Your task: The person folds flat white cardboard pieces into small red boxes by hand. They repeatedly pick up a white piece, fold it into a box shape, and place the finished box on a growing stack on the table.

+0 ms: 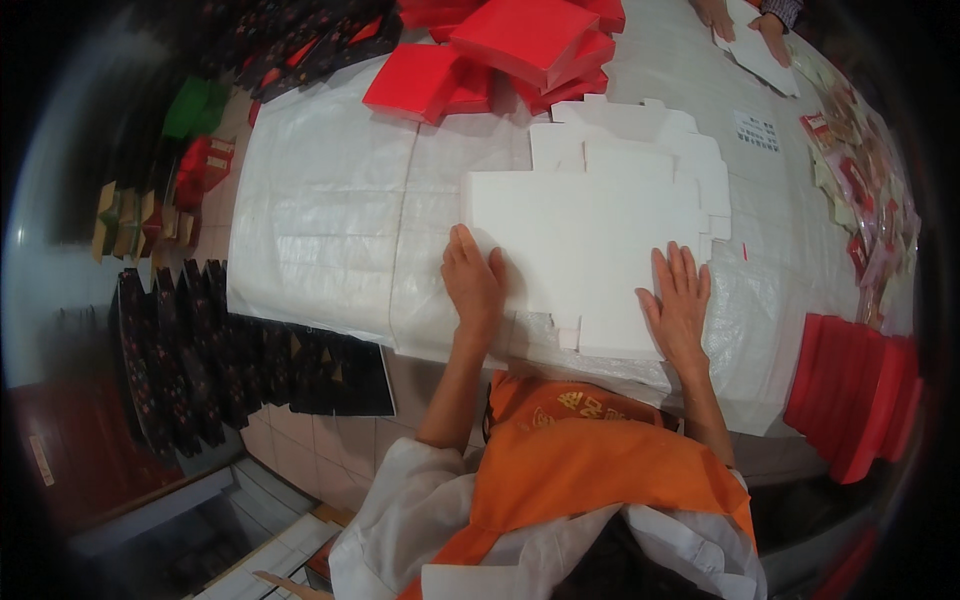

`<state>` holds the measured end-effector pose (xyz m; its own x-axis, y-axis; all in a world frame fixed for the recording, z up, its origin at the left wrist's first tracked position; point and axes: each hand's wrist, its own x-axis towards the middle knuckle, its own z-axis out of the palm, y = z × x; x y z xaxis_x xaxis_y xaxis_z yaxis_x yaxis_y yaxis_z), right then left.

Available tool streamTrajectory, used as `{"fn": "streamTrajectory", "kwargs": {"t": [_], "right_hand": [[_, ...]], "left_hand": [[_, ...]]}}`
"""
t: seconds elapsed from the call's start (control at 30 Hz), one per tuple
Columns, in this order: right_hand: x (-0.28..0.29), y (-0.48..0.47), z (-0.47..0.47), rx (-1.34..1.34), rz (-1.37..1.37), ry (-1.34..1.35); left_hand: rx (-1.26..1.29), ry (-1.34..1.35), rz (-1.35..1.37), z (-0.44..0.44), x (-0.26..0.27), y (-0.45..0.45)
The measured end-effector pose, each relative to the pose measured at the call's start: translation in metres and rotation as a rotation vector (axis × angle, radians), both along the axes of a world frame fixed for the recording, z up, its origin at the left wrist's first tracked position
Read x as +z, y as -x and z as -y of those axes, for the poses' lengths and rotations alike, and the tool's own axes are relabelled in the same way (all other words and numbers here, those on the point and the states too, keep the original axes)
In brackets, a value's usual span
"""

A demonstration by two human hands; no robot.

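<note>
Flat white cardboard box blanks point(585, 247) with cut tabs and flaps lie in a loose stack before me on the covered table. My left hand point(474, 277) is at the left edge of the top blank, fingers along the outer side and thumb apart from them. Whether that edge is pinched is hard to see. My right hand point(679, 300) lies palm down on the right edge of the blanks, its fingers slightly spread. Tabs of the lower blanks stick out at the top and right.
White woven plastic sheeting point(322, 202) covers the table. Red boxes point(525, 37) are piled at the far side. More red boxes point(847, 390) stand at right, below wrapped packets point(862, 187). Another person's hands point(769, 37) touch a white piece. Dark patterned boxes point(172, 360) stand at left.
</note>
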<state>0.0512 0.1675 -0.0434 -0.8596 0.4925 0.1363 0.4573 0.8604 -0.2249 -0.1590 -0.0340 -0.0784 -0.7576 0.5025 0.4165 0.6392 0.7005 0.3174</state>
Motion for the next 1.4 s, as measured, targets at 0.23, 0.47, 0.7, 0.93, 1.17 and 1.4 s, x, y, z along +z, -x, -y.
{"fn": "streamTrajectory", "kwargs": {"t": [0.23,0.47,0.7,0.93,1.17,1.4], "right_hand": [[-0.003,0.000,0.000,0.010,-0.012,-0.007],[-0.003,0.000,0.000,0.011,-0.017,-0.005],[-0.003,0.000,0.000,0.006,-0.019,-0.006],[-0.003,0.000,0.001,-0.001,-0.008,-0.012],[-0.002,0.000,0.000,0.004,-0.026,-0.013],[-0.003,-0.001,-0.002,-0.006,-0.035,-0.017]], "left_hand": [[0.007,0.020,-0.063,-0.001,-0.004,0.000],[0.017,0.068,-0.083,-0.001,-0.006,-0.003],[0.070,-0.145,0.164,-0.002,0.000,0.004],[0.068,-0.017,0.046,-0.006,0.004,0.008],[0.059,-0.012,0.024,-0.005,-0.006,0.005],[0.083,-0.735,0.898,0.010,0.037,0.030]]}}
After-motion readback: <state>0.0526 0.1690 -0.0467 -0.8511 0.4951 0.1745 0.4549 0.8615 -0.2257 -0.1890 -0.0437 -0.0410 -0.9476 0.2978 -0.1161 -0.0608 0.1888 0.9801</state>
